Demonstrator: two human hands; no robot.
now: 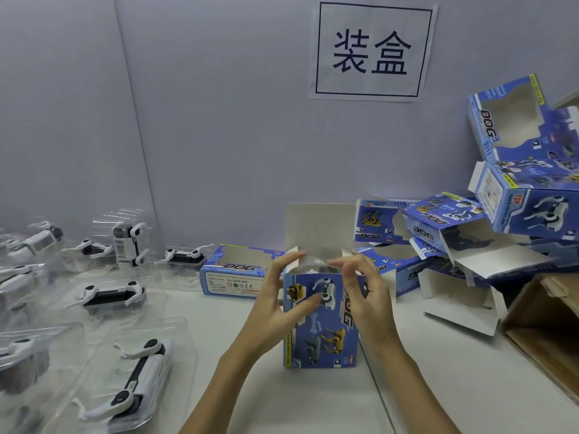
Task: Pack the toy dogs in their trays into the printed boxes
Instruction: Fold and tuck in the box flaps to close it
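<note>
A blue printed box (326,336) stands upright on the table in front of me, its white top flap (316,227) raised. The clear edge of a tray (316,261) pokes out of its open top, with a dark toy shape just below. My left hand (275,302) holds the box's left side, thumb on the front face, fingertips at the tray's left corner. My right hand (363,289) presses its fingertips on the tray's right corner. Several white and black toy dogs in clear trays lie at the left, the nearest (134,380) at front left.
A closed blue box (232,274) lies behind the left hand. A pile of open printed boxes (488,214) fills the right side against the wall. A brown carton (545,333) sits at the right edge. A paper sign (372,51) hangs on the wall.
</note>
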